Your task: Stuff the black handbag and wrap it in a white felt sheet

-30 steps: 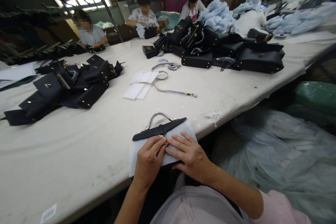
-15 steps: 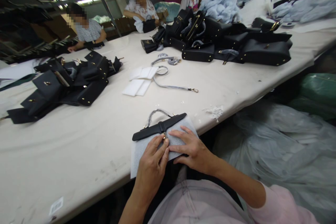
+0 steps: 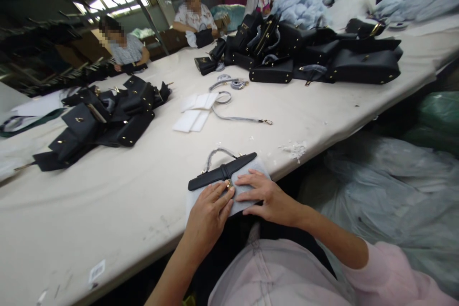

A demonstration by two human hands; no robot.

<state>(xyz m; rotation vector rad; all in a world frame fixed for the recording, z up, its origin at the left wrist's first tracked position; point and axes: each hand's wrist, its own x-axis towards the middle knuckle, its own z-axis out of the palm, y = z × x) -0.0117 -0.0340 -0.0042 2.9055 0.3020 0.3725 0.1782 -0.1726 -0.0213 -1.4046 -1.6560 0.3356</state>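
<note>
A black handbag (image 3: 208, 178) lies at the table's near edge, its wrapped handle (image 3: 217, 150) standing up at the far side. A pale foam sheet (image 3: 238, 206) covers the front below the black flap. My left hand (image 3: 210, 208) lies over the sheet with fingers stretched out, their tips at the gold clasp (image 3: 229, 183). To the right of the clasp, my right hand (image 3: 267, 196) rests on the sheet with its fingers spread. The bag's lower edge is partly hidden by my hands.
Black bags are heaped at the left (image 3: 103, 124) and along the back (image 3: 311, 55). White foam pieces (image 3: 191, 120) and a wrapped strap (image 3: 238, 118) lie mid-table. White scraps (image 3: 294, 149) sit near the edge. Plastic sheeting (image 3: 380, 191) fills the right side. Several people work across the table.
My left fingers have gone from pinching at the clasp to lying flatter over it. My right hand has shifted slightly on the sheet. The whole view has swung a little.
</note>
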